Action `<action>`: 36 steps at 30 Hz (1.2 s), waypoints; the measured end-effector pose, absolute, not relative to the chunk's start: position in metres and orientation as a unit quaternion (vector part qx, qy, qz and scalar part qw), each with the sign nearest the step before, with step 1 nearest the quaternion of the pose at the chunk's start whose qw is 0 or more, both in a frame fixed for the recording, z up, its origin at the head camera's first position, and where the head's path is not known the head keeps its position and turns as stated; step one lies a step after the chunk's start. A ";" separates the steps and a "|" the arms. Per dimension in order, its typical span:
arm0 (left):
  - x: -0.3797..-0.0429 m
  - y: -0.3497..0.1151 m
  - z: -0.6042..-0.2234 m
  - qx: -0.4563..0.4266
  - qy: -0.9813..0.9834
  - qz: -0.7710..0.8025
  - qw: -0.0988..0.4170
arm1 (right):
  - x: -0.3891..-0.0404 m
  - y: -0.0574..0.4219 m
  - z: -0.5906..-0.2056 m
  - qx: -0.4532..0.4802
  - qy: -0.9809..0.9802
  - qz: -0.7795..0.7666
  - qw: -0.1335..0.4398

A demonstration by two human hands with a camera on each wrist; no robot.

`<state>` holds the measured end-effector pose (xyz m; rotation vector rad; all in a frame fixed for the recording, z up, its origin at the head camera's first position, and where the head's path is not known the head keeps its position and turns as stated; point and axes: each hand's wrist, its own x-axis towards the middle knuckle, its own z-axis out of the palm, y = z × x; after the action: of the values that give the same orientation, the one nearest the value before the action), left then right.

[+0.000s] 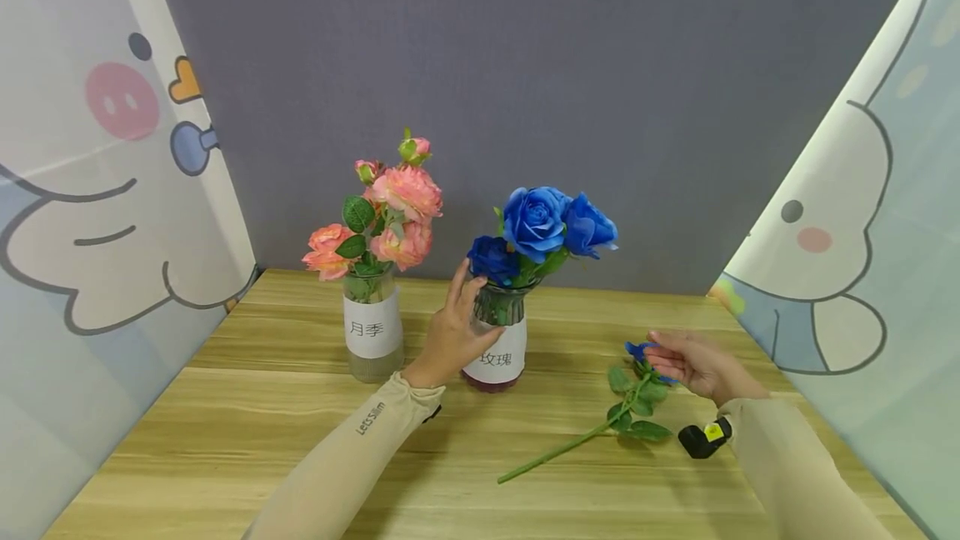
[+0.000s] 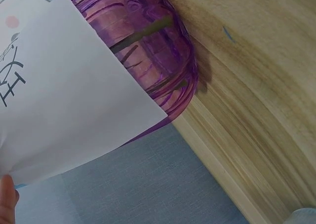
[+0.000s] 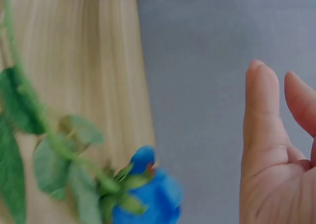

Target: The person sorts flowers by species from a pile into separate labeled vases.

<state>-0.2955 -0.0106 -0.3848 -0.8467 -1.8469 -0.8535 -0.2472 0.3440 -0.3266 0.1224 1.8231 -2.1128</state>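
Note:
In the head view my left hand (image 1: 450, 336) is at the left side of a glass vase (image 1: 501, 307) with a purple base. Its thumb lies across the white label (image 1: 510, 352) and its other fingers point up by the rim, beside a dark blue rose (image 1: 492, 258). Whether they press on the glass is hard to tell. On the right, my right hand (image 1: 693, 365) hovers at the bloom of a single blue rose (image 1: 636, 352) lying on the table, partly hiding it. In the right wrist view its fingers (image 3: 261, 100) are extended, apart from the bloom.
A clear ribbed vase (image 1: 375, 367) of pink flowers (image 1: 405, 194) stands to the left, also labelled. More blue roses (image 1: 534, 223) fill the purple-based vase. A grey panel (image 1: 562, 65) closes off the back of the wooden table (image 1: 247, 440), and cartoon-printed sheets flank it.

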 end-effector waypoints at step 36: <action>-0.293 -0.009 -0.385 -0.339 -0.752 -0.352 0.442 | -0.258 0.368 -0.427 0.128 0.649 -0.725 0.191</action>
<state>-0.2925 -0.0091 -0.3849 -0.8405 -1.8672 -0.8723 -0.2578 0.3676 -0.4270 0.3593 1.8227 -2.0365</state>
